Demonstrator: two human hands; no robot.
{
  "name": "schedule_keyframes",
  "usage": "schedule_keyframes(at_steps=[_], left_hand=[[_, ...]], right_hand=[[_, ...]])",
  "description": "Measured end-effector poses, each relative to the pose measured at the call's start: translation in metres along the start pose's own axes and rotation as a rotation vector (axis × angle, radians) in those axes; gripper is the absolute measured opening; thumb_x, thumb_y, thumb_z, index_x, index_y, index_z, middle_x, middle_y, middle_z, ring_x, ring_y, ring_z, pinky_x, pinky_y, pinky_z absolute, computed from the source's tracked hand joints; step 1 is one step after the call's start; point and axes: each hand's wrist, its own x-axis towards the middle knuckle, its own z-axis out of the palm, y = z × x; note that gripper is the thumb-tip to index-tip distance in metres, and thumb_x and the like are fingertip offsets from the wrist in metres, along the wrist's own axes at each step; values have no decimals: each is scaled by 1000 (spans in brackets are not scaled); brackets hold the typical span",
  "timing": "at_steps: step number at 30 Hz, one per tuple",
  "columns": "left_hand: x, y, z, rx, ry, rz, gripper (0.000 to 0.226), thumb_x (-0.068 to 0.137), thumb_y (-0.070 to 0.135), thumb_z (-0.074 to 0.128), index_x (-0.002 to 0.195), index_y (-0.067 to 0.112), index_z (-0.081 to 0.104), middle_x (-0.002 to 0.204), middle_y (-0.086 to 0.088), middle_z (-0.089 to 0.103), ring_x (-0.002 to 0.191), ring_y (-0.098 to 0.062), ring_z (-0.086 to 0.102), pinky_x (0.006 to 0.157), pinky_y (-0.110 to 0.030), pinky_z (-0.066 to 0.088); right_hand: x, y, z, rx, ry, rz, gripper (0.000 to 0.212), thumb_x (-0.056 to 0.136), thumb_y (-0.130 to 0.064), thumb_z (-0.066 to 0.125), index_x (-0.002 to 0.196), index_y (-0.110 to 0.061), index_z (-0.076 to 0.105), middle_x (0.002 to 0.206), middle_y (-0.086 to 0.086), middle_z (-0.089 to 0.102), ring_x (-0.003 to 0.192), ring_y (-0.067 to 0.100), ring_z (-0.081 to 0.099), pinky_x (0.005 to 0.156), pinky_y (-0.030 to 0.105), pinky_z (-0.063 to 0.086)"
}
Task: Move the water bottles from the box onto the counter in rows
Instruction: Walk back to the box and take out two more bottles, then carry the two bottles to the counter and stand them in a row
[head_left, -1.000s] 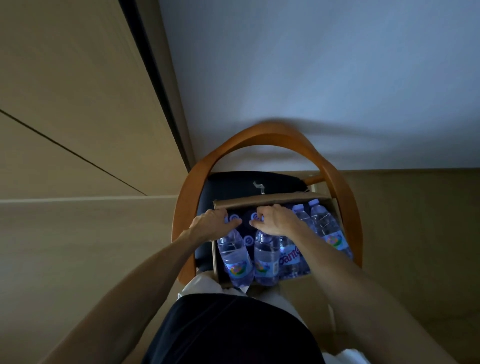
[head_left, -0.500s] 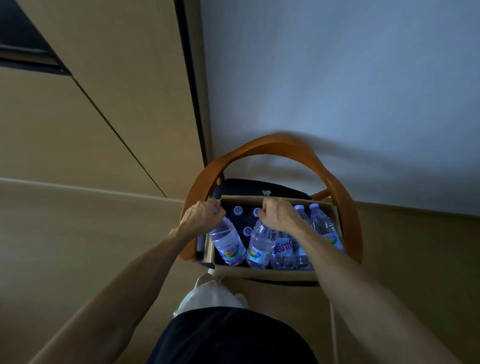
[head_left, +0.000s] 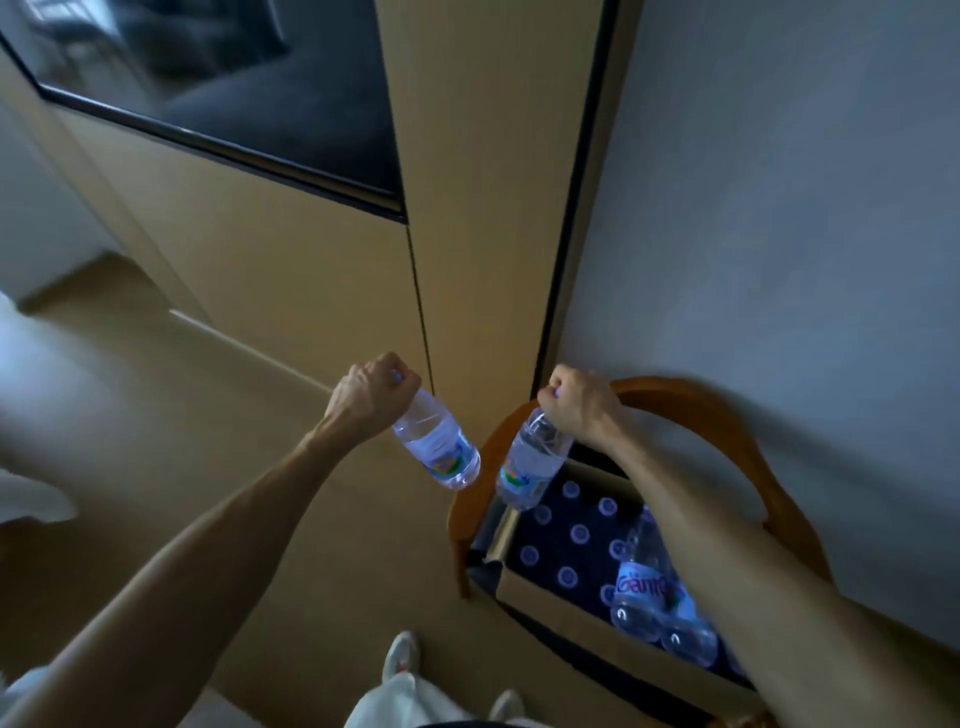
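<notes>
My left hand (head_left: 371, 397) grips a clear water bottle (head_left: 439, 449) by its neck, and the bottle hangs tilted in the air left of the chair. My right hand (head_left: 579, 405) grips a second water bottle (head_left: 530, 467) by the neck, just above the box's left end. The cardboard box (head_left: 550, 605) sits on a chair and holds several more bottles (head_left: 647, 587), their caps showing from above. My right forearm hides part of the box. No counter is in view.
The wooden armchair (head_left: 727, 410) with a curved back stands against a grey wall. Beige cabinet panels (head_left: 483, 208) and a dark glass panel (head_left: 249, 78) rise to the left. Beige floor spreads below my arms. My feet (head_left: 400, 657) show at the bottom.
Both hands have lifted a bottle each out of the box and swung them left and up. My view has turned to the left, so the chair now sits at the right.
</notes>
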Motion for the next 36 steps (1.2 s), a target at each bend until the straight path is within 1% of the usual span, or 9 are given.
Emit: schedule_keyframes(at_steps=[3, 8, 12, 16, 21, 25, 28, 32, 36], left_hand=[[7, -20, -56, 10, 133, -25, 11, 79, 40, 50, 72, 31, 51, 82, -8, 69, 81, -36, 62, 65, -29, 39], [16, -60, -160, -4, 343, -67, 12, 81, 35, 54, 71, 28, 55, 71, -6, 65, 78, -35, 62, 66, -31, 43], [24, -93, -250, -12, 476, -59, 20, 72, 42, 47, 73, 27, 60, 77, -7, 69, 81, -32, 63, 72, -35, 52], [38, -134, -335, -17, 571, -51, 23, 83, 34, 53, 80, 16, 67, 81, -8, 70, 78, -30, 64, 70, -38, 55], [54, -187, -426, 22, 723, -62, 15, 89, 21, 56, 83, 13, 66, 82, -4, 65, 71, -19, 58, 55, -19, 37], [66, -227, -488, 49, 827, -91, 10, 88, 22, 58, 82, 17, 63, 76, 2, 61, 61, -3, 52, 52, -17, 34], [83, -259, -528, 83, 885, -143, 12, 87, 25, 59, 80, 17, 65, 78, -2, 63, 66, -15, 56, 58, -21, 36], [113, -302, -570, 141, 912, -198, 19, 88, 26, 59, 82, 9, 68, 80, -9, 66, 73, -25, 60, 66, -29, 43], [150, -339, -602, 198, 955, -211, 17, 87, 23, 61, 81, 9, 69, 76, -8, 65, 70, -25, 60, 66, -28, 41]], right_hand=[[25, -60, -2, 35, 30, -118, 18, 84, -24, 53, 70, -17, 45, 79, 14, 67, 79, 37, 60, 68, 33, 43], [61, -177, -8, 63, 39, -339, 18, 83, -27, 50, 69, -17, 42, 64, 1, 55, 71, 34, 54, 60, 30, 38], [91, -283, -11, 76, 80, -482, 15, 84, -27, 51, 74, -16, 48, 69, 4, 60, 71, 32, 54, 60, 31, 40], [120, -389, -7, 119, 140, -599, 14, 82, -26, 53, 74, -15, 50, 70, 7, 63, 70, 31, 56, 60, 28, 39], [150, -511, 9, 224, 127, -681, 17, 73, -33, 49, 65, -18, 44, 57, -5, 55, 60, 22, 53, 54, 28, 42], [175, -593, 25, 268, 115, -759, 18, 68, -37, 45, 64, -20, 43, 57, -6, 55, 60, 20, 51, 57, 27, 39], [200, -649, 38, 288, 99, -813, 16, 71, -34, 49, 63, -21, 43, 60, -2, 56, 63, 25, 52, 57, 28, 42], [237, -718, 58, 294, 93, -892, 19, 78, -28, 54, 63, -20, 45, 62, -2, 58, 67, 25, 54, 60, 27, 39], [281, -782, 81, 277, 95, -1000, 21, 80, -28, 53, 62, -21, 46, 66, 2, 60, 73, 28, 57, 67, 33, 49]])
